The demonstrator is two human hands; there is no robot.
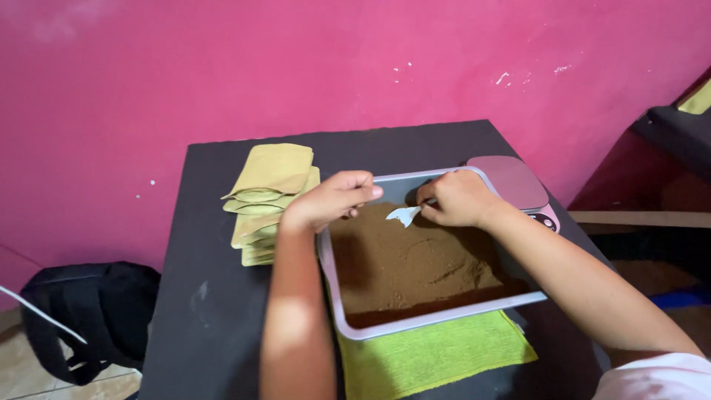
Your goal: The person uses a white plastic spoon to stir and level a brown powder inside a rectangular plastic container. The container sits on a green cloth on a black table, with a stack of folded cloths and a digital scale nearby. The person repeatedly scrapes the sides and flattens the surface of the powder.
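While fingers (437,201) hide its handle, spoon (404,215) (white) shows.

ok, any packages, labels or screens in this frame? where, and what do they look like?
Stack of flat tan paper pouches: on the black table, left of the grey metal tray of brown powder, beside the left hand; rectangular, fanned unevenly.
Small digital kitchen scale: behind the tray's right corner, near the right hand; pinkish rounded platform, display mostly hidden.
No labels or signs visible.
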